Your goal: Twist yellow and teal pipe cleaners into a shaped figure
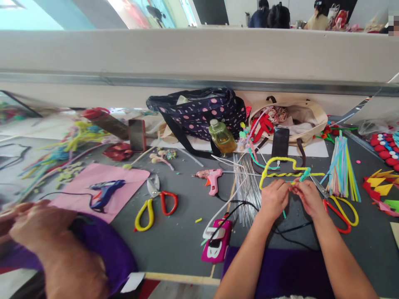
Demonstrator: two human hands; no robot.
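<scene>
My left hand (276, 199) and my right hand (307, 198) meet over the grey table, fingertips pinched close together. Between them they grip a pipe cleaner piece: a yellow pipe cleaner (282, 159) bent into an outline, with a twisted length running across it. A teal pipe cleaner (306, 173) is wound around the yellow near my right fingertips. Its thin tail shows below my hands. Scissors with red and yellow handles (344, 211) lie just right of my right hand. The exact grip of my fingers is partly hidden.
A co-worker's hands (34, 224) are at the left. A pink glue gun (214, 180), a magenta power strip (216, 245) and clear glue sticks (247, 191) lie left of my arms. Pastel pipe cleaners (341, 168) are at right; a phone (280, 143) leans against a beige bag (307, 133).
</scene>
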